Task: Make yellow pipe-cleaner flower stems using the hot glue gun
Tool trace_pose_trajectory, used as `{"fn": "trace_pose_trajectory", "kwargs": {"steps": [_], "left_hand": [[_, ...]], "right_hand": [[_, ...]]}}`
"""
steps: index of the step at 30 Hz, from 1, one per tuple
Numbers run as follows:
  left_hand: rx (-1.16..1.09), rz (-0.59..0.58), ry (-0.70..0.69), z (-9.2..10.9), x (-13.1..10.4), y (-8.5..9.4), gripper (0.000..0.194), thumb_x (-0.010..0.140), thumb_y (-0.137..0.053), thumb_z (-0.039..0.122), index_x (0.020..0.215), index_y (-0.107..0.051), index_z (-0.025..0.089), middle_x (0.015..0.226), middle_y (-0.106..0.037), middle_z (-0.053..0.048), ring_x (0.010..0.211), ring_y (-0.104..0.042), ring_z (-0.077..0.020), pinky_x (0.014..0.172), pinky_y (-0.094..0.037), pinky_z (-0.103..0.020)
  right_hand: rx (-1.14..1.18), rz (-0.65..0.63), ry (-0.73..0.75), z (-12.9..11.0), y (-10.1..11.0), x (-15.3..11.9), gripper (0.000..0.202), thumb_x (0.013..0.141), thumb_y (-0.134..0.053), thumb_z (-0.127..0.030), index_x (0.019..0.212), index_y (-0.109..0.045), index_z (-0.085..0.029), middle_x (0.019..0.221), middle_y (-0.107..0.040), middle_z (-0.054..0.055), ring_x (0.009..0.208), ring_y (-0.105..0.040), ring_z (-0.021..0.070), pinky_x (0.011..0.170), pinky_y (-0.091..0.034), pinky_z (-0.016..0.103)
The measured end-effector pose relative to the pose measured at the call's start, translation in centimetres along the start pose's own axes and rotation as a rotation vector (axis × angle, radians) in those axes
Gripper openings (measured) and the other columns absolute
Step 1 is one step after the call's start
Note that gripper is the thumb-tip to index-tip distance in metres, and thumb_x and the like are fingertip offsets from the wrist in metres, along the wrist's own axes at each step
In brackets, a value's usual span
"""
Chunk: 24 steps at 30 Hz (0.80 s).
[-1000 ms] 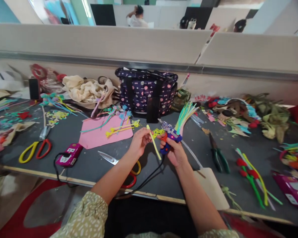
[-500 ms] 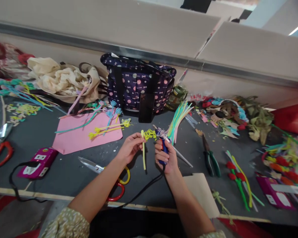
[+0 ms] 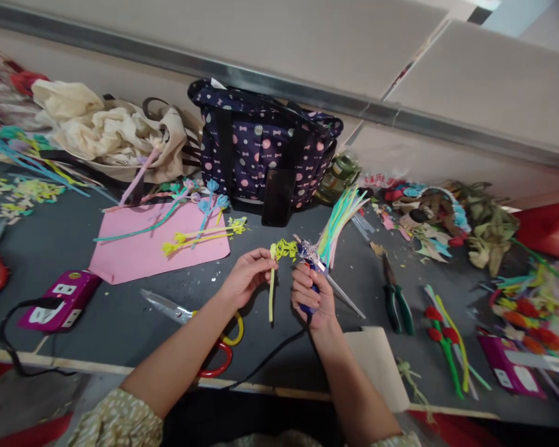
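My left hand [image 3: 252,273] pinches a pale yellow pipe cleaner [image 3: 272,298] near its top, and the stem hangs down upright. In my right hand [image 3: 314,295] is a blue hot glue gun [image 3: 313,254], fingers wrapped round its handle. Its nozzle points up and left, with a black cord running down toward the table edge. Between the nozzle and the pipe cleaner's top lies a small heap of yellow-green cut pieces [image 3: 286,249] on the dark table [image 3: 181,347]. The nozzle appears apart from the pipe cleaner.
Scissors [image 3: 168,305] lie partly under my left forearm. A pink sheet [image 3: 135,264] bears pipe-cleaner flowers. Behind stand a patterned bag [image 3: 246,149] and a phone [image 3: 278,197] leaning on it. To the right are a bundle of pipe cleaners [image 3: 338,223], pliers [image 3: 394,298] and a cardboard piece [image 3: 377,363].
The camera view has shifted and tilted slightly. Both hands keep their holds on the pipe cleaner and the glue gun, with little movement between them.
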<state>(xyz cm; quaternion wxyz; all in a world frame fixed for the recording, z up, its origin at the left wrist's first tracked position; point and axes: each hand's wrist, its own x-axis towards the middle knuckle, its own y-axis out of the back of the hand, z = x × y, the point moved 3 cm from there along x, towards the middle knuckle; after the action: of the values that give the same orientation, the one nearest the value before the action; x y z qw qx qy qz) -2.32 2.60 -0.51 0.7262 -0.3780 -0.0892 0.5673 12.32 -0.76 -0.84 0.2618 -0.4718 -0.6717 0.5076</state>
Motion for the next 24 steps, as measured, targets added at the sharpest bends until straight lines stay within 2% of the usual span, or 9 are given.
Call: {"fn": "trace_pose_trajectory", "kwargs": {"steps": [2, 4, 6, 9, 11, 14, 16, 20, 24], "left_hand": [[-0.010, 0.006, -0.004, 0.1, 0.1, 0.1, 0.020, 0.066, -0.077, 0.019, 0.078, -0.061, 0.014, 0.069, -0.063, 0.000, 0.048, -0.050, -0.0043, 0.051, -0.043, -0.016], [-0.031, 0.034, -0.019, 0.4, 0.1, 0.4, 0.021, 0.065, -0.077, 0.019, 0.079, -0.062, 0.014, 0.069, -0.063, 0.001, 0.048, -0.050, -0.0039, 0.050, -0.042, -0.016], [-0.054, 0.075, -0.046, 0.7, 0.2, 0.6, 0.020, 0.065, -0.077, 0.019, 0.078, -0.061, 0.014, 0.069, -0.063, 0.001, 0.048, -0.050, -0.0033, 0.049, -0.041, -0.015], [-0.081, 0.118, -0.103, 1.2, 0.2, 0.9, 0.020, 0.064, -0.076, 0.017, 0.076, -0.060, 0.014, 0.068, -0.062, 0.002, 0.048, -0.050, -0.0025, 0.049, -0.040, -0.014], [-0.084, 0.126, -0.128, 1.3, 0.2, 0.9, 0.022, 0.063, -0.077, 0.016, 0.075, -0.059, 0.014, 0.070, -0.062, 0.002, 0.049, -0.050, -0.0024, 0.050, -0.041, -0.014], [-0.067, 0.127, -0.133, 1.1, 0.1, 0.8, 0.024, 0.061, -0.077, 0.016, 0.076, -0.059, 0.015, 0.073, -0.063, 0.002, 0.051, -0.051, -0.0024, 0.049, -0.041, -0.013], [-0.055, 0.122, -0.133, 1.0, 0.2, 0.7, 0.024, 0.061, -0.077, 0.016, 0.077, -0.059, 0.015, 0.074, -0.062, 0.002, 0.052, -0.051, -0.0025, 0.049, -0.041, -0.013], [-0.038, 0.106, -0.130, 1.0, 0.2, 0.7, 0.022, 0.064, -0.076, 0.016, 0.078, -0.058, 0.015, 0.073, -0.062, 0.002, 0.053, -0.052, -0.0033, 0.049, -0.040, -0.013], [-0.034, 0.122, -0.116, 1.1, 0.3, 0.7, 0.024, 0.062, -0.077, 0.016, 0.077, -0.058, 0.016, 0.073, -0.062, 0.002, 0.055, -0.054, -0.0037, 0.050, -0.041, -0.013]], "right_hand": [[-0.195, 0.052, 0.057, 0.1, -0.3, -0.1, 0.020, 0.081, -0.064, -0.024, 0.075, -0.046, -0.019, 0.064, -0.044, -0.008, 0.037, -0.019, 0.0004, 0.030, -0.026, 0.007], [-0.459, 0.142, 0.178, 0.1, -0.3, -0.2, 0.018, 0.081, -0.064, -0.027, 0.074, -0.050, -0.019, 0.067, -0.051, -0.005, 0.037, -0.024, 0.0011, 0.031, -0.030, 0.012], [-0.778, 0.282, 0.376, -0.1, -0.2, -0.7, 0.013, 0.082, -0.064, -0.029, 0.078, -0.055, -0.020, 0.071, -0.057, -0.002, 0.040, -0.034, 0.0041, 0.037, -0.037, 0.018], [-1.350, 0.481, 0.727, -0.7, 0.0, -1.7, 0.009, 0.080, -0.066, -0.029, 0.087, -0.061, -0.024, 0.075, -0.060, 0.001, 0.055, -0.051, 0.0132, 0.055, -0.048, 0.028], [-1.700, 0.434, 0.883, -0.8, -0.3, -2.1, 0.010, 0.081, -0.062, -0.026, 0.092, -0.061, -0.025, 0.077, -0.060, 0.002, 0.066, -0.056, 0.0180, 0.065, -0.049, 0.032], [-2.000, 0.187, 0.901, -0.6, -0.9, -2.1, 0.018, 0.085, -0.049, -0.019, 0.101, -0.058, -0.023, 0.085, -0.061, 0.006, 0.075, -0.059, 0.0205, 0.068, -0.048, 0.032], [-2.111, 0.116, 0.867, -0.6, -1.3, -2.1, 0.020, 0.086, -0.045, -0.017, 0.103, -0.056, -0.021, 0.089, -0.062, 0.008, 0.080, -0.060, 0.0213, 0.069, -0.048, 0.031], [-2.238, 0.122, 0.844, -0.4, -1.8, -1.9, 0.016, 0.086, -0.047, -0.018, 0.099, -0.055, -0.021, 0.091, -0.064, 0.009, 0.083, -0.060, 0.0219, 0.072, -0.046, 0.031], [-2.188, 0.160, 0.839, -0.3, -1.4, -1.8, 0.023, 0.084, -0.050, -0.018, 0.106, -0.052, -0.018, 0.091, -0.064, 0.010, 0.083, -0.061, 0.0218, 0.073, -0.047, 0.031]]}}
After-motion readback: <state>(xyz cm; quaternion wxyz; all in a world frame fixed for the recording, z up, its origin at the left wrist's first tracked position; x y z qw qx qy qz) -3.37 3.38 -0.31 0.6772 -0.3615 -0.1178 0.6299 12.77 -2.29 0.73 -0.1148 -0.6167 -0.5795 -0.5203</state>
